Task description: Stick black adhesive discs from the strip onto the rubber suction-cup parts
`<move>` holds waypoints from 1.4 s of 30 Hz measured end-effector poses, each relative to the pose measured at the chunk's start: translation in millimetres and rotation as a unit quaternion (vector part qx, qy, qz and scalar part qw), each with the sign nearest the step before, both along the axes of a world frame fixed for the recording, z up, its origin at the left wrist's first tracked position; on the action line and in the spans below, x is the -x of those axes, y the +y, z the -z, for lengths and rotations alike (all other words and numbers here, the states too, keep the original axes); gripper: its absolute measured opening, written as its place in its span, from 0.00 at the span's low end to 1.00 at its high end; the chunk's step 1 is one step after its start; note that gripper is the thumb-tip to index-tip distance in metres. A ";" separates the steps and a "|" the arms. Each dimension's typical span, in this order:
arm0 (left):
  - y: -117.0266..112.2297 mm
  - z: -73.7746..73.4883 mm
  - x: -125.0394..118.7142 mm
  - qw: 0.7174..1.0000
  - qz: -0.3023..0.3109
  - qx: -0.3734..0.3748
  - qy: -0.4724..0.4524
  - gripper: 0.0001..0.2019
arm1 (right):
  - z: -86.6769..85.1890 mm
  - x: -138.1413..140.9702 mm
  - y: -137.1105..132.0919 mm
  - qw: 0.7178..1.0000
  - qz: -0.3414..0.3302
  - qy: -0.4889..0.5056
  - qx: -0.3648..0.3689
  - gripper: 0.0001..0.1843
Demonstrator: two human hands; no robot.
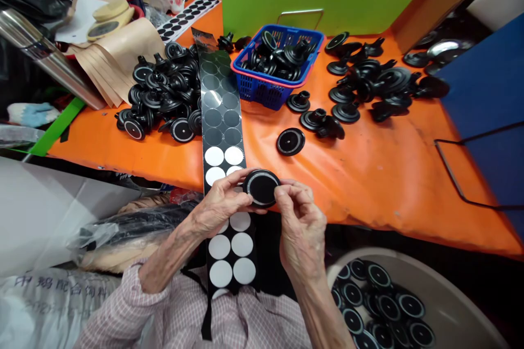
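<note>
Between both hands, above the table's front edge, is a round black disc part (pixel 263 188) with a grey ring on its upward face. My left hand (pixel 227 199) grips its left side, thumb on the face and fingers around the rim. My right hand (pixel 302 221) pinches the right edge with thumb and fingertips. Beneath the hands runs a long black strip of round stickers (pixel 221 114), white dots on its near part and bare dark circles farther up. Another black disc part (pixel 290 142) lies face up just beyond my right hand.
Black parts (pixel 164 87) are heaped on the left; more parts (pixel 368 82) lie scattered on the right. A blue basket (pixel 262 87) of parts stands at the back. A large tub (pixel 434 278) of finished-looking discs sits lower right. A metal flask (pixel 49 54) leans at left.
</note>
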State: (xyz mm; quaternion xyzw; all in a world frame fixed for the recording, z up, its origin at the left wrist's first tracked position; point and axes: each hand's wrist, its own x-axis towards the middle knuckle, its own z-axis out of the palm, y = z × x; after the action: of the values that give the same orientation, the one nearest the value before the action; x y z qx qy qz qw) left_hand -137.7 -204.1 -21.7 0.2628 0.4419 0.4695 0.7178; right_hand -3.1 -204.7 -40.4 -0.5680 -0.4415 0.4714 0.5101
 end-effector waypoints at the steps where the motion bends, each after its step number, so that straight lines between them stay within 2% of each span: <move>1: 0.0 -0.1 -0.1 1.000 -0.001 0.001 0.001 0.26 | -0.3 0.4 0.0 1.000 0.001 -0.007 -0.002 0.13; 6: -0.2 1.6 -0.6 1.000 -0.009 -0.003 0.007 0.20 | -0.5 3.5 -0.5 0.999 0.006 -0.044 -0.016 0.11; 11: -1.5 5.9 -1.2 0.999 -0.027 -0.012 0.015 0.18 | 4.3 7.0 -2.5 0.991 0.010 -0.114 -0.068 0.09; 20: -4.8 9.9 -2.6 0.996 -0.075 -0.027 0.035 0.17 | 14.8 11.2 -2.7 0.934 0.006 -0.290 -0.208 0.05; 30: -6.0 12.4 1.3 0.995 -0.082 -0.021 0.043 0.17 | 16.8 14.4 -2.1 0.920 -0.003 -0.318 -0.231 0.06; 32: -5.8 11.3 1.8 0.996 -0.079 -0.020 0.041 0.17 | 16.9 14.3 -2.1 0.930 0.001 -0.299 -0.215 0.05; 34: -5.9 8.7 2.3 0.997 -0.074 -0.018 0.035 0.17 | 15.9 11.3 -0.9 0.955 0.007 -0.248 -0.163 0.05; 35: -5.9 6.9 2.7 0.997 -0.069 -0.016 0.032 0.18 | 14.6 8.3 0.6 0.970 -0.005 -0.209 -0.121 0.09; 37: -3.8 3.4 4.2 0.998 -0.049 -0.010 0.027 0.19 | 10.3 -0.3 6.9 0.990 -0.071 -0.115 -0.029 0.15; 40: 15.5 -0.3 8.1 1.000 0.001 -0.001 0.028 0.20 | 0.8 -13.8 29.7 0.982 -0.181 0.005 0.060 0.18; 42: 45.9 -7.0 10.3 0.999 0.020 -0.018 0.037 0.20 | -9.1 -17.4 57.4 0.978 -0.188 0.061 0.062 0.19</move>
State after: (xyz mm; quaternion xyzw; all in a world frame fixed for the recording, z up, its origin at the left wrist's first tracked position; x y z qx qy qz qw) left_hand -148.0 -158.3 -14.8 0.3016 0.4542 0.4532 0.7052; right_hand 14.3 -147.4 -31.3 -0.4756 -0.4781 0.6193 0.4020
